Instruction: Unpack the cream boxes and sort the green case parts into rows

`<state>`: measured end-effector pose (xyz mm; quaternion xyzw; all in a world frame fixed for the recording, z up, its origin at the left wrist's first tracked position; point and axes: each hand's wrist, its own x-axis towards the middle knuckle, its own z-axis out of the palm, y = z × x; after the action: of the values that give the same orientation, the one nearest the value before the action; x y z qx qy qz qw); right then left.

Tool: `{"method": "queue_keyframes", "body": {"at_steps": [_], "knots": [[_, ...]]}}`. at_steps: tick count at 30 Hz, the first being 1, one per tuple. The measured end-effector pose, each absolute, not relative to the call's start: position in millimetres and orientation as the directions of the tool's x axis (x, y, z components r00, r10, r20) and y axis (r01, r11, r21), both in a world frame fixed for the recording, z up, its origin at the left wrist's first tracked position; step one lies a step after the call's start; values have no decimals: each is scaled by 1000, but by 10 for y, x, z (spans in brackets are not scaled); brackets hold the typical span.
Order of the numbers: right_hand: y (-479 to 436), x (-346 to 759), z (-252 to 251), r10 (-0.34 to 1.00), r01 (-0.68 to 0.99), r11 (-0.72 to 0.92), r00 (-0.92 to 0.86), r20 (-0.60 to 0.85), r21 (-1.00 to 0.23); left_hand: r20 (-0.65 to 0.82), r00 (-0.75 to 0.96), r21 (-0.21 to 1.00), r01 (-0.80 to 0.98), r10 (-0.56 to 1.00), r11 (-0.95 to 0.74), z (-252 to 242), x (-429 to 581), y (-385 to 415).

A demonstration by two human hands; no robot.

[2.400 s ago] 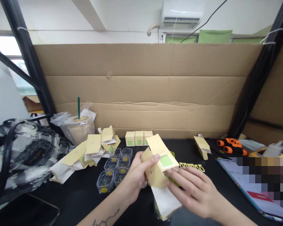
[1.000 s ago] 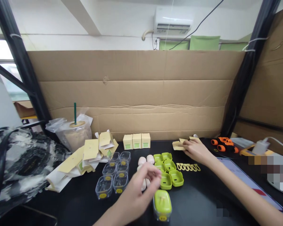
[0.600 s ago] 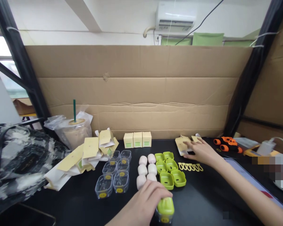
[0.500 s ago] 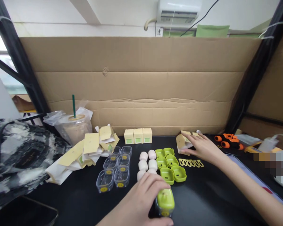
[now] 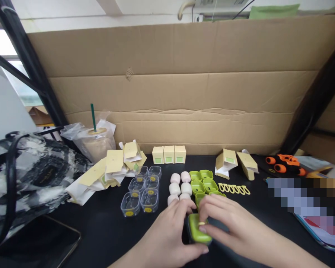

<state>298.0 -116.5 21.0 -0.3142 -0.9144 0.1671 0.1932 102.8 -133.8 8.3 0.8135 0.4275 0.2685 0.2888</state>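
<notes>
My left hand [image 5: 170, 232] is wrapped round a small clear box with a green lid [image 5: 195, 227] near the front of the black table. Over that lid, my right hand [image 5: 222, 214] has its fingers pinched on a small pale yellow piece [image 5: 202, 223], mostly hidden. Just beyond my hands lie several open green lids [image 5: 197, 187], partly covered by the right hand. Beside them, several rounded whitish pieces [image 5: 174, 189] stand in two columns. Several pale yellow rings [image 5: 234, 189] form a row to the right. Clear open boxes [image 5: 130, 204] with yellow stickers stand to the left.
Three small cream boxes [image 5: 169, 155] stand at the back. Opened cartons [image 5: 114, 163] are heaped at left, and two more [image 5: 226, 162] at right. A bagged drink [image 5: 96, 143], a fluffy bag [image 5: 44, 173], a dark tablet [image 5: 41, 242] and an orange toy car [image 5: 287, 160] surround the area.
My right hand has come from the cartons at the back right down to the green lid. My left hand stays on the box. The view has tilted down slightly.
</notes>
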Motion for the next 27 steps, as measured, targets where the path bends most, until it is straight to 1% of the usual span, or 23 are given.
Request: {"method": "queue_keyframes", "body": {"at_steps": [4,6,8,10,13,15,16,17,18,20,21,23,25,27], "knots": [[-1170,2996,186,722,463,637,-639,267,-616,158,479,753,507,863,-419,63,1013,-1344],[-1179,3035,238,776,433,561,-572,266,-705,158,481,754,506,863,-420,47,1011,-1337],[-1177,3108,328,812,422,515,-519,267,-746,168,478,729,528,862,-435,76,1012,-1324],[-1168,3193,419,824,441,507,-500,267,-741,194,491,681,556,849,-477,165,999,-1322],[-1162,3265,472,823,470,504,-516,238,-725,211,557,612,566,803,-553,348,884,-1397],[-1176,3253,434,818,479,500,-535,212,-721,177,569,587,594,803,-550,416,712,-1524],[-1191,3233,401,813,483,502,-547,201,-717,165,549,574,622,819,-533,415,595,-1606],[-1210,3208,366,805,488,510,-560,193,-709,163,498,559,665,852,-496,390,462,-1695],[-1232,3181,332,796,493,522,-575,189,-696,194,452,534,696,871,-480,343,318,-1784],[-1277,3135,279,776,507,550,-603,182,-664,315,273,460,794,909,-397,205,23,-1937],[-1296,3118,262,768,512,562,-615,180,-650,353,202,424,836,914,-348,128,-111,-1992],[-1316,3097,244,758,517,574,-628,174,-635,406,73,393,886,911,-246,-16,-318,-2043],[-1315,3087,239,757,511,573,-629,175,-641,414,41,395,892,909,-220,-130,-429,-2026],[-1302,3084,240,758,496,565,-627,178,-660,417,48,427,871,908,-242,-216,-462,-1968]]}}
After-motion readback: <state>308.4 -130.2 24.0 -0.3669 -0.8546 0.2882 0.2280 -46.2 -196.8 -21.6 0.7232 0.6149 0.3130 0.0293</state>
